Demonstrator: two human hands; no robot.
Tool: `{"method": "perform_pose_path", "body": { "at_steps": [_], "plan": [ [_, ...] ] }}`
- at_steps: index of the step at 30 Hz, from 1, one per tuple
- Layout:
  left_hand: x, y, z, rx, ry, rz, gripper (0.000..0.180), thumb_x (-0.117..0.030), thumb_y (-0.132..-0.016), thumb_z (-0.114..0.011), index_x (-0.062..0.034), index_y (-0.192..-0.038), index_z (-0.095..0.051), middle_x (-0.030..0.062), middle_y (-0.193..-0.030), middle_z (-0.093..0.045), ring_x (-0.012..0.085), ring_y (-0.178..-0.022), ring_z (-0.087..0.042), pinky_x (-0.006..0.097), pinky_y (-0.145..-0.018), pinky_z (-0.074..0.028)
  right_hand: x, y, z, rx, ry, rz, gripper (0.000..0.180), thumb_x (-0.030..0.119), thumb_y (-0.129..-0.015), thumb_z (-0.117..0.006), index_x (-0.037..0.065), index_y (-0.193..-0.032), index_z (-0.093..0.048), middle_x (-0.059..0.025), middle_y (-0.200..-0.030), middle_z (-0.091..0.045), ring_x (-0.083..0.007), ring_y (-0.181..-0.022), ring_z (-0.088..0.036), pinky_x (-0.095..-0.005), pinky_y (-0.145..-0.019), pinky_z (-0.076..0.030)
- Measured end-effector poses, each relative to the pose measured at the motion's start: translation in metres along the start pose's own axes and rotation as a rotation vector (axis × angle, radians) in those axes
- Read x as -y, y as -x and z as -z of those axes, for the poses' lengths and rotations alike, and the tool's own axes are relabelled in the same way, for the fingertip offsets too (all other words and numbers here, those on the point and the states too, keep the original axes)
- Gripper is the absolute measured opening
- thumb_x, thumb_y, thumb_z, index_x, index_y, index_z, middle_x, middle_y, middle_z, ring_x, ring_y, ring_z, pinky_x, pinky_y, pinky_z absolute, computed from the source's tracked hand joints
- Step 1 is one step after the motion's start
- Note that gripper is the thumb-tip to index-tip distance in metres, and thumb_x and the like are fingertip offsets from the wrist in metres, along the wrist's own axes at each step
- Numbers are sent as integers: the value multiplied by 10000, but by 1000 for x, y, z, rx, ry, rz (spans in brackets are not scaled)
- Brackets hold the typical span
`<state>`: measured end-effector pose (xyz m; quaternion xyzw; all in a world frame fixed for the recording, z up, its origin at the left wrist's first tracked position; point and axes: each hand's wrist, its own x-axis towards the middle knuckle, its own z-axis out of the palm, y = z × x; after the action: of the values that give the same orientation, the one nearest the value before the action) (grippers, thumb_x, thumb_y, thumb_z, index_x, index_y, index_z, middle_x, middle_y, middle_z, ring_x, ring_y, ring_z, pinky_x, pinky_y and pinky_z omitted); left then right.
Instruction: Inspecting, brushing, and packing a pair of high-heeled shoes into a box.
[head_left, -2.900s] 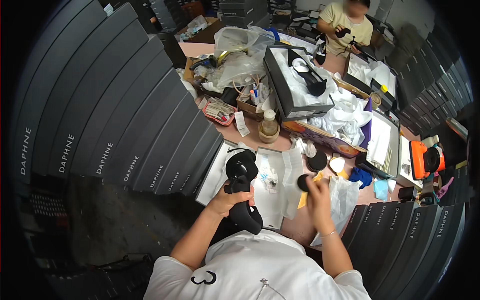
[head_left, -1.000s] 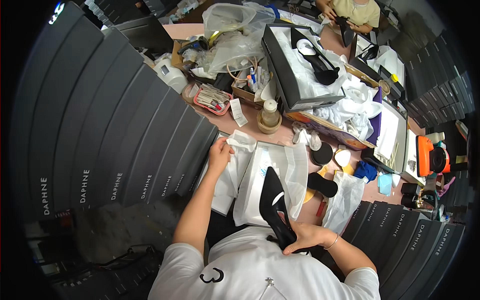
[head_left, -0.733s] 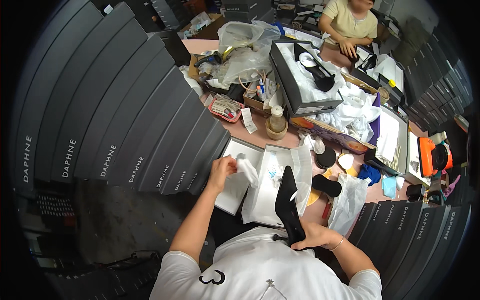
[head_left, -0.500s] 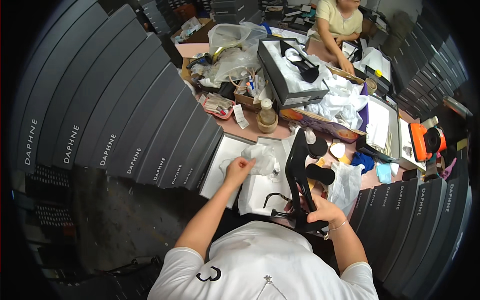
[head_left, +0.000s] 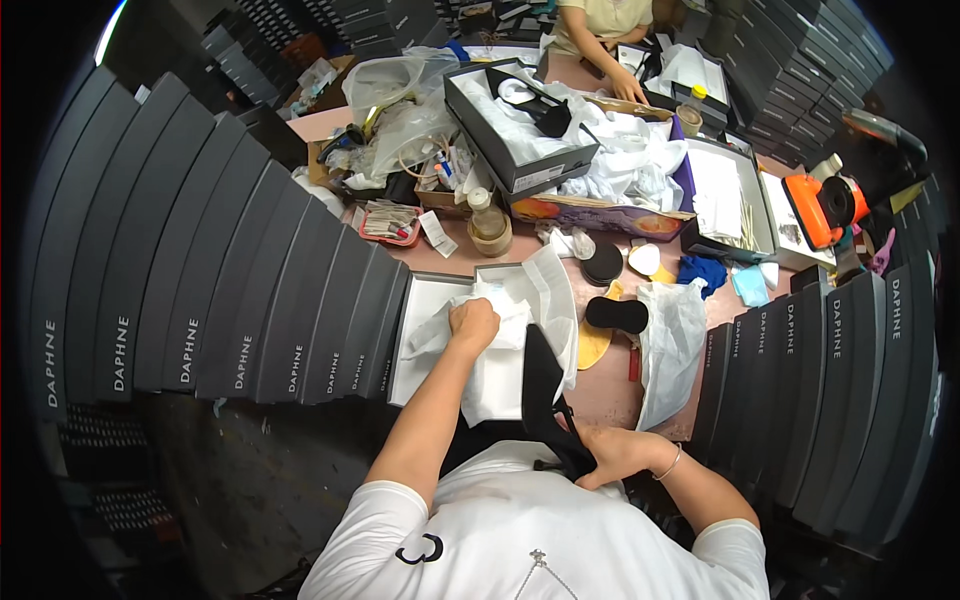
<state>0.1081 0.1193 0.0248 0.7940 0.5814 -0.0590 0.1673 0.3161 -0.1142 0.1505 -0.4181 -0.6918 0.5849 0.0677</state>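
Observation:
My left hand [head_left: 475,322] is closed in a fist on crumpled white tissue paper [head_left: 512,322], over the white inside of a shoebox [head_left: 433,289] in front of me. Its fingertips are hidden. Close to my body, my right hand [head_left: 617,453] grips a black high-heeled shoe [head_left: 542,385] at its rear part. The shoe's toe points up and away, beside the box. Its heel end is mostly hidden by the hand and shirt. A further sheet of white tissue [head_left: 550,300] spreads over the box's right side.
Stacked dark shoeboxes [head_left: 215,290] wall the left; more boxes [head_left: 800,390] stand right. Beyond sit a glass bottle [head_left: 488,228], an open shoebox [head_left: 545,178] with a black shoe [head_left: 552,120], black pads [head_left: 617,315] and an orange tool [head_left: 812,210]. A co-worker's arm [head_left: 610,62] reaches in across the table.
My right hand has drawn the shoe down and toward my body. My left hand has gone from pinching the tissue to a fist on it. The whole view has shifted.

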Motion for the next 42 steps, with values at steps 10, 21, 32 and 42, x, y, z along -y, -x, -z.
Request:
{"method": "perform_pose_path", "body": {
  "at_steps": [10, 21, 32, 42],
  "plan": [
    [-58, 21, -6, 100, -11, -141, 463, -398, -831, -657, -27, -1081, -538, 184, -860, -683, 341, -850, -674, 436, -709, -518, -13, 6, -31, -491, -253, -72, 1187, 293, -722, -779, -11, -1479, 84, -334, -1350, -416, -395, -1257, -457, -341, -1058, -340],
    [-14, 30, -31, 65, -59, -398, 146, -62, -770, -622, -15, -908, -627, 170, -825, -665, 362, -778, -656, 461, -688, -517, -42, 14, -23, -572, -741, -7, 785, 185, -754, -740, -33, -1377, -315, -103, -1122, -528, -172, -1006, -528, -313, -940, -424],
    [-2, 60, 41, -166, 103, 49, 722, -464, -734, -746, 10, -1223, -506, 190, -1137, -556, 367, -1106, -502, 451, -941, -402, -25, -3, 26, -508, -835, 170, 664, 192, -772, -696, -25, -1310, -373, -111, -1094, -567, -183, -1035, -552, -316, -938, -449],
    [2, 26, 4, -528, 524, -35, 357, -120, -797, -669, -1, -1125, -591, 173, -1061, -587, 355, -1005, -573, 428, -836, -465, -27, -16, 5, -385, -869, 162, 699, 182, -789, -682, -26, -1352, -323, -106, -1080, -563, -173, -1007, -561, -313, -920, -448]
  ]
}}
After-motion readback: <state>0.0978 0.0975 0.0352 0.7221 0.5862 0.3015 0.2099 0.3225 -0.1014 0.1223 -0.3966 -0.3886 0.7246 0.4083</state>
